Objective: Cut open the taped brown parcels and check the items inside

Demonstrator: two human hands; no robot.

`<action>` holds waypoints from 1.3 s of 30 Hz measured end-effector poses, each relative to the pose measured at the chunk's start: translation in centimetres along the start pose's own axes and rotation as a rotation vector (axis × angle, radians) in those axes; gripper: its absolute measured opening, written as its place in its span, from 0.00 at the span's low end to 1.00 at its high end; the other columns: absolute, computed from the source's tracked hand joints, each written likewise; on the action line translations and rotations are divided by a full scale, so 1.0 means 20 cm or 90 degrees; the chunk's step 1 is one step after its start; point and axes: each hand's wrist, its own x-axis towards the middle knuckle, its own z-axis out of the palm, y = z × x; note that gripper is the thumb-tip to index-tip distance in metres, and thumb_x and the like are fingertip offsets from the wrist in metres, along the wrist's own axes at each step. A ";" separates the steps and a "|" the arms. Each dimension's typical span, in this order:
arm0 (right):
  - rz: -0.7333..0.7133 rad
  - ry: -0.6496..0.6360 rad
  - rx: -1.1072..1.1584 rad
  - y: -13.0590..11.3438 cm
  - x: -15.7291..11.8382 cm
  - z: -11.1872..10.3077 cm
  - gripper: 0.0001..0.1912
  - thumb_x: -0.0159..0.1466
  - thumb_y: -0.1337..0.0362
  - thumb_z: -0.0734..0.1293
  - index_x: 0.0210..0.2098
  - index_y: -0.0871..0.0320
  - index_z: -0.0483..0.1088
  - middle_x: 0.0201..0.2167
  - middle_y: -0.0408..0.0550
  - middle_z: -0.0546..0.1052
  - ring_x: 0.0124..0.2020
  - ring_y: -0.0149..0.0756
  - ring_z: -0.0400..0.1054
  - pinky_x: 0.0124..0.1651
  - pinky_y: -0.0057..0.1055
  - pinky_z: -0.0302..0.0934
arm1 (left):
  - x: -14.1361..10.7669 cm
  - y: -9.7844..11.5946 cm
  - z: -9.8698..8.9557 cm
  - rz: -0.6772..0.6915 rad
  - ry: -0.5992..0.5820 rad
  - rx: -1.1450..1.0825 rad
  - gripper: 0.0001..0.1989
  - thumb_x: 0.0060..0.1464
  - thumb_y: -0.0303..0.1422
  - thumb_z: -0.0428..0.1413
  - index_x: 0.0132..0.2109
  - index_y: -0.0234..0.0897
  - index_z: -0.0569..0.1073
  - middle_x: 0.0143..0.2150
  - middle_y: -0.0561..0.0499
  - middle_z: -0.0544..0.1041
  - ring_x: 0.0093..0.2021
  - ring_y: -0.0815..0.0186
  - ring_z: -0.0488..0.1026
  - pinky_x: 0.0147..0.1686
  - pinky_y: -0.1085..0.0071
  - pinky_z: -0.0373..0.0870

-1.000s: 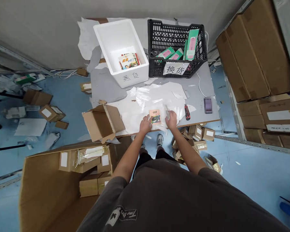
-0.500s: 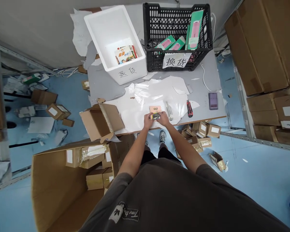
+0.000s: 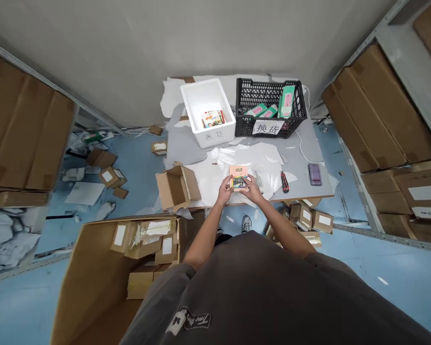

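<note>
Between my left hand and my right hand is a small dark-and-yellow packet, gripped at its two sides. Right behind it lies a pink card or booklet, partly covered by the packet. Both hands are closed on the packet's edges near the front of the table. White paper sheets spread under and around them. To the right rests a red-and-black tool.
A white foam box with colourful packs and a black crate with green-and-pink boxes stand at the back. An open carton is left, a purple item right. A large carton stands lower left.
The view has tilted up and shows more wall. My hands have moved slightly apart, and more of the packet and the pink card shows.
</note>
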 end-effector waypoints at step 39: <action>-0.125 0.015 0.299 -0.96 -0.19 -0.06 0.21 0.65 0.48 0.76 0.54 0.47 0.83 0.63 0.53 0.81 0.66 0.50 0.74 0.65 0.50 0.75 | -0.30 0.72 -0.05 0.102 0.142 -0.054 0.43 0.62 0.45 0.68 0.78 0.42 0.66 0.77 0.36 0.69 0.67 0.48 0.77 0.65 0.53 0.77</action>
